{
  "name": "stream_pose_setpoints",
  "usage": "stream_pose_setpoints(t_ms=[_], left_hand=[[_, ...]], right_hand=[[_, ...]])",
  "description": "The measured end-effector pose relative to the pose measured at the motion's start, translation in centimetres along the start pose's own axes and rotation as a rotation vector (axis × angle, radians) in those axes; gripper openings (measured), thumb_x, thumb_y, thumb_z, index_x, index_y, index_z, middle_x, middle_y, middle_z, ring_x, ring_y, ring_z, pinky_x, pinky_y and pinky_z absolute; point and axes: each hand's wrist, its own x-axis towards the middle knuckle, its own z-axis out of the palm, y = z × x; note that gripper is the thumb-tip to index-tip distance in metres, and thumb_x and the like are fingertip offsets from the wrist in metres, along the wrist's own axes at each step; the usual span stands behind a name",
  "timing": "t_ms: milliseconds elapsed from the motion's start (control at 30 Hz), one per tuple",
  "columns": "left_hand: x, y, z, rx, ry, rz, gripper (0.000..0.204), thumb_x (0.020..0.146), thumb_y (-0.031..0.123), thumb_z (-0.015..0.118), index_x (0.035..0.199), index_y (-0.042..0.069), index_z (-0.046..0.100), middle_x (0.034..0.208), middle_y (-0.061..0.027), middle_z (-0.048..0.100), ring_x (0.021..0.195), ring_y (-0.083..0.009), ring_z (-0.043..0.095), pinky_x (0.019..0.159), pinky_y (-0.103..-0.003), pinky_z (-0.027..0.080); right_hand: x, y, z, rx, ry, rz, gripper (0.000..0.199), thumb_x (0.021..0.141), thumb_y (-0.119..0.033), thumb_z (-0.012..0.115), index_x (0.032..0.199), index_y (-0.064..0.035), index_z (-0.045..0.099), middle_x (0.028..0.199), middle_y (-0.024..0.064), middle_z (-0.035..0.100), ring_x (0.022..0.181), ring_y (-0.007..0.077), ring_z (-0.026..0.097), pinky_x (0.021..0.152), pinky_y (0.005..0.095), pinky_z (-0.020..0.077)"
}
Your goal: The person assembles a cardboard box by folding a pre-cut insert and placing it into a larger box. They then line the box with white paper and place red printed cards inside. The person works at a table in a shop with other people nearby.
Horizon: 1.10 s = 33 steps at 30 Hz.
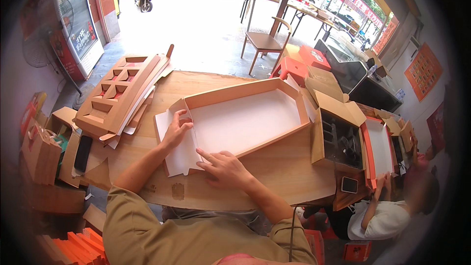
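A person presses both hands flat, fingers spread and gripping nothing, on the white end flap of a shallow cardboard box lying on the wooden worktop. The left hand and right hand bear along the crease; the card looks light, stiff, easily dented, best held by its folded walls.

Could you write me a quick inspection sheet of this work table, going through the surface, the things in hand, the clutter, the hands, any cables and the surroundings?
Surface: light wooden tabletop, mostly covered.
Job's things: large shallow tan cardboard box with white inside, its near end flap lying flat.
Clutter: stack of brown cardboard divider inserts at left; open brown carton at right; black phone; small phone with white screen.
Hands: left hand presses on the flap; right hand lies flat on it, forefinger along the fold. Neither grips anything.
Cables: thin dark cord hanging at the table's near edge.
Surroundings: wooden chair, standing fan, a seated person at right handling an orange-edged box.
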Motion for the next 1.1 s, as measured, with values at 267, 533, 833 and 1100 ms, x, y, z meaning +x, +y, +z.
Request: stream_pose_setpoints(t_ms=[267,533,833,1100], left_hand=[[-0.1,-0.3,-0.1,-0.067,-0.032,0.018,0.075,0.100,0.031,0.071,0.159,0.001,0.037,0.138,-0.0228,0.069,0.126,-0.0260,0.065,0.111,-0.040,0.049],[-0.1,-1.8,0.1,-0.091,-0.041,0.072,0.073,0.102,0.032,0.070,0.160,0.003,0.036,0.140,-0.0247,0.067,0.131,-0.0276,0.063,0.114,-0.043,0.049],[0.1,-1.9,0.1,0.024,-0.021,0.083,0.071,0.105,0.033,0.069,0.158,0.001,0.036,0.134,-0.0234,0.069,0.125,-0.0286,0.067,0.110,-0.041,0.051],[0.6,-2.5,-0.1,0.086,0.019,0.082,0.070,0.101,0.024,0.074,0.157,0.002,0.038,0.126,-0.0204,0.072,0.116,-0.0265,0.071,0.101,-0.039,0.056]], right_hand=[[-0.1,0.1,0.2,0.012,0.008,-0.006,0.063,0.079,-0.029,0.088,0.137,-0.0142,0.067,0.168,0.0148,0.050,0.114,0.0249,0.071,0.095,0.0444,0.0561],[-0.3,0.5,0.8,0.009,0.007,-0.009,0.065,0.080,-0.029,0.087,0.139,-0.0144,0.066,0.167,0.0153,0.050,0.113,0.0261,0.071,0.096,0.0456,0.0562],[-0.5,0.5,0.8,-0.001,0.000,-0.018,0.069,0.081,-0.031,0.084,0.144,-0.0139,0.063,0.171,0.0161,0.046,0.113,0.0260,0.070,0.099,0.0447,0.0538],[-0.7,0.6,0.9,-0.010,-0.013,-0.019,0.070,0.082,-0.034,0.084,0.145,-0.0133,0.062,0.171,0.0160,0.046,0.117,0.0267,0.069,0.099,0.0446,0.0530]])
